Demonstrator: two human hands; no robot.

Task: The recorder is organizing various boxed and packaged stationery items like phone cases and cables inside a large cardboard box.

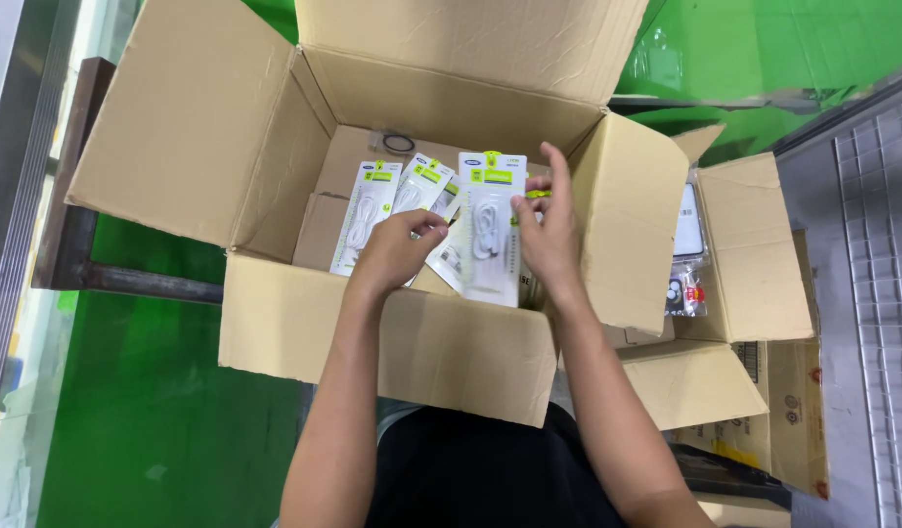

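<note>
We look down into a large open cardboard box (392, 332) whose 4 flaps stand spread outward, and both of our bare hands are reaching inside it. Our left hand (400, 249) is curled over the lower part of a fan of white retail packs with yellow-green header cards (397, 191), the fingers bent and pressing on them, so it is grasping or at least pinning that small stack. Our right hand (551, 230) is raised with the fingers fairly straight, its thumb and fingers closed on the right edge of 1 more pack of the same kind (490, 220), which holds a coiled white cable behind clear plastic; this pack stands almost upright, just beside the fan and touching it. All the packs sit in the middle of the box, above its brown bottom. Near the far wall inside lies a small dark ring (399, 144). To the right, touching the big box, a smaller open carton (754, 244) holds other packaged goods, too small to tell apart. Under everything we see a green floor (157, 411) and, at the far right, a grey metal grid (876, 293).
</note>
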